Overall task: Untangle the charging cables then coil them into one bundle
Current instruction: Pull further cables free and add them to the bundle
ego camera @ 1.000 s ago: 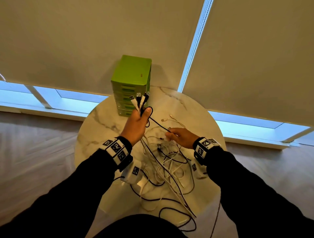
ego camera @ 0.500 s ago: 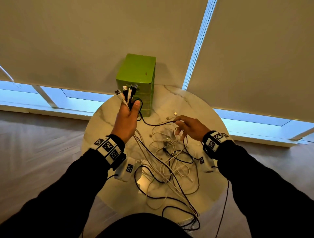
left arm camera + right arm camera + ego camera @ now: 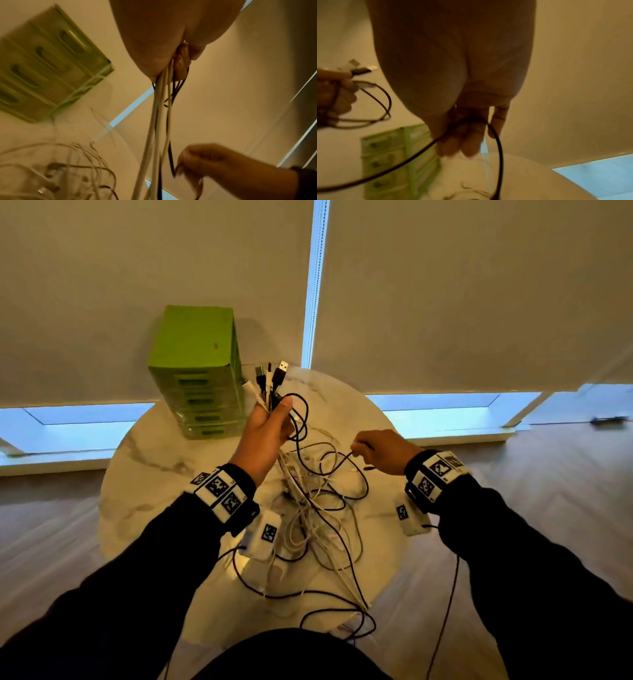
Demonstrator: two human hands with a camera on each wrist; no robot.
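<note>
My left hand (image 3: 267,426) is raised above the round marble table (image 3: 144,474) and grips a bunch of black and white charging cables (image 3: 161,108). Their USB plugs (image 3: 270,378) stick up out of the fist. The cords hang down into a tangled heap of cables (image 3: 318,515) on the table. To the right, my right hand (image 3: 380,451) pinches one black cable (image 3: 498,148) that loops from the left fist. In the right wrist view that cable passes under the curled fingers (image 3: 462,146).
A green drawer box (image 3: 198,381) stands at the table's back left, close behind the left hand. Small white tagged boxes (image 3: 263,537) (image 3: 407,517) lie by the heap. A black cable (image 3: 342,614) hangs over the near edge. Window blinds hang behind.
The left hand with its plugs has moved right, past the green box. The right hand has drawn back to the right and closed on the black cable.
</note>
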